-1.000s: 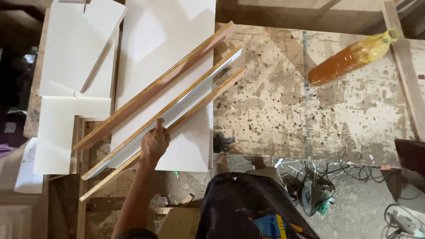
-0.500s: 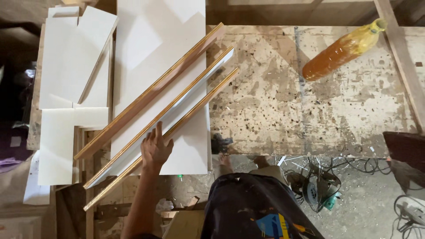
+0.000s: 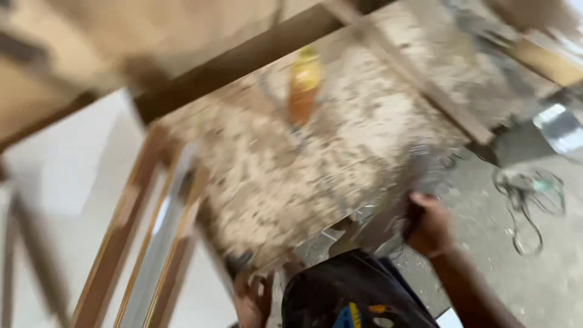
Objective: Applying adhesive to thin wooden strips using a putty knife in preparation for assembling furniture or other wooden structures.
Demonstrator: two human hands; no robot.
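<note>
The right hand (image 3: 430, 225) curls over the near edge of the desk (image 3: 340, 164), though blur hides whether it grips anything. The left hand (image 3: 252, 300) sits low by the body, its grasp unclear, nearest the 3 wooden strips (image 3: 130, 243), whose long axes run away from it, up and slightly right.

Your right hand (image 3: 430, 226) grips the near edge of the stained workbench (image 3: 316, 182); what it holds is blurred. Your left hand (image 3: 252, 300) hangs low beside the long wooden strips (image 3: 121, 243), lying side by side.

Head camera looks down (blurred).
</note>
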